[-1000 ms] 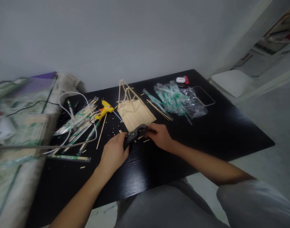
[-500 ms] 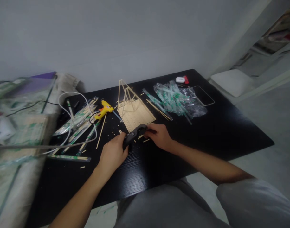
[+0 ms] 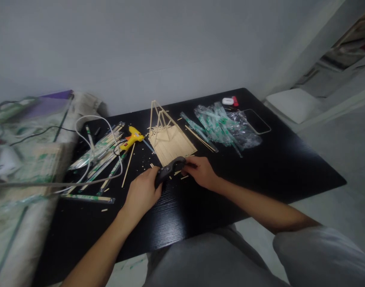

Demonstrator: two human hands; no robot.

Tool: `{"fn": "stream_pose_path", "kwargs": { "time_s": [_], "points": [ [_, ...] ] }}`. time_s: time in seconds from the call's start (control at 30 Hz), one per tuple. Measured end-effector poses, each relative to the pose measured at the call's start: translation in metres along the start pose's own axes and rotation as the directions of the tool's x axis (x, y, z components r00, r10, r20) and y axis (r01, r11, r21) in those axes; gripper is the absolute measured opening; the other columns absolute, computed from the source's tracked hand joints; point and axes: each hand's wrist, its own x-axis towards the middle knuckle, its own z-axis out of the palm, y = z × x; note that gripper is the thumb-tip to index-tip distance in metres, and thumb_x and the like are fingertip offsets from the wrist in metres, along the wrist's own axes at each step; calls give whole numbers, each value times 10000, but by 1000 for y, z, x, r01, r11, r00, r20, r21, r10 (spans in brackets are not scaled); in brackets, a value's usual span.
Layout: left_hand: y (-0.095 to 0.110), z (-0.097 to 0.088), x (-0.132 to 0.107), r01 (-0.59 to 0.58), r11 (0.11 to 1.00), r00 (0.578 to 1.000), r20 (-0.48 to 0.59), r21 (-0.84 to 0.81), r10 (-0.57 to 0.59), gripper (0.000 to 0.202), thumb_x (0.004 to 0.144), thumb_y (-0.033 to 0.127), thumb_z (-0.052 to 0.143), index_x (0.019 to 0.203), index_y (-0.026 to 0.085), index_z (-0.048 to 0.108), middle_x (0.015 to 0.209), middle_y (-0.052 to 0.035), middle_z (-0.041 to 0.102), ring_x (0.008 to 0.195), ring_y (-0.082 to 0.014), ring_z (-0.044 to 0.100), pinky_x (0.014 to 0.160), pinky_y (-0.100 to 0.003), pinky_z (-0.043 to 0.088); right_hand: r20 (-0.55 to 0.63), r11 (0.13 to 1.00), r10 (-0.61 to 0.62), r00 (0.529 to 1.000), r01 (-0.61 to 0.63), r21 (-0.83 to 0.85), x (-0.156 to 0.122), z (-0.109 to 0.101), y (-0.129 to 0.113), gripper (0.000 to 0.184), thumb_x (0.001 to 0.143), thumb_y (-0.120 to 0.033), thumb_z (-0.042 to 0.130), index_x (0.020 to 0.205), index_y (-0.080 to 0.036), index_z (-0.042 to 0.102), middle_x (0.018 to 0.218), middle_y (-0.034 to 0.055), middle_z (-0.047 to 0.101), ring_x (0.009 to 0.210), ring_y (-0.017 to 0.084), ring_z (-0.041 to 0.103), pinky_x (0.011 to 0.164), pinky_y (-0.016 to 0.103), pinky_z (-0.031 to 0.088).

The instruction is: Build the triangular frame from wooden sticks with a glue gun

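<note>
My left hand (image 3: 144, 189) is wrapped around the handle of dark hand shears (image 3: 167, 172) with a curved jaw, held above the black table. At the jaw's tip, the fingers of my right hand (image 3: 202, 171) are pinched together; what they hold, if anything, is too small or hidden to make out. Just beyond the shears lies a flat panel of wooden sticks (image 3: 173, 145) set side by side. A triangular stick frame (image 3: 162, 115) stands upright on it. Short cut stick pieces (image 3: 184, 177) are scattered beneath my right hand.
On the left a yellow glue gun (image 3: 132, 138) lies beside wrapped chopsticks (image 3: 103, 159), with a white cable (image 3: 121, 165) looping over them. Crumpled plastic wrappers (image 3: 221, 125), a phone (image 3: 257, 121) and a white case (image 3: 228, 101) are on the right side of the black table (image 3: 284, 159).
The view has shifted very slightly. Both hands and the shears stay in nearly the same position.
</note>
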Motion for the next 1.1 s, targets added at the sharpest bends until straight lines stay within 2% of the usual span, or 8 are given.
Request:
{"fn": "stream_pose_path", "kwargs": {
  "time_s": [0.3,0.57,0.77,0.9,1.1],
  "points": [
    [-4,1,0,-34,998,999,-15,-60,33,229,912,191,538,1140,184,564,1020,-94,699,918,-277,698,798,-379,546,28,1000,12,1000,-13,25,0,-1,-1,116,859,-222,650,774,-169,709,633,-18,661,600,129,623,627,224,492],
    [-6,4,0,-56,994,998,-44,-91,52,324,899,182,552,1223,169,561,1105,-118,702,985,-296,694,869,-423,556,21,999,1,1000,0,-52,0,-1,-1,166,872,-205,643,720,-167,697,629,-15,659,611,130,615,625,219,475],
    [-5,4,0,-49,992,998,-33,-118,46,322,903,188,547,1225,177,556,1115,-116,706,994,-288,700,874,-416,554,26,998,-11,1000,13,-55,1,-2,0,159,876,-226,644,742,-170,709,642,-9,667,617,133,623,624,217,478],
    [-3,2,0,-41,993,999,-14,-111,40,271,911,190,532,1180,183,561,1067,-105,701,954,-283,698,835,-398,548,21,998,-18,1000,19,-62,0,-3,-2,162,879,-227,643,747,-166,714,640,-9,667,617,131,623,628,217,476],
    [0,-1,-2,2,997,1000,19,-73,-1,95,913,199,515,994,194,564,874,-75,694,803,-258,703,690,-337,512,5,999,14,1000,-14,-31,0,-1,-3,172,872,-266,676,739,-166,721,617,-15,663,603,125,608,618,217,469]
  ]
}}
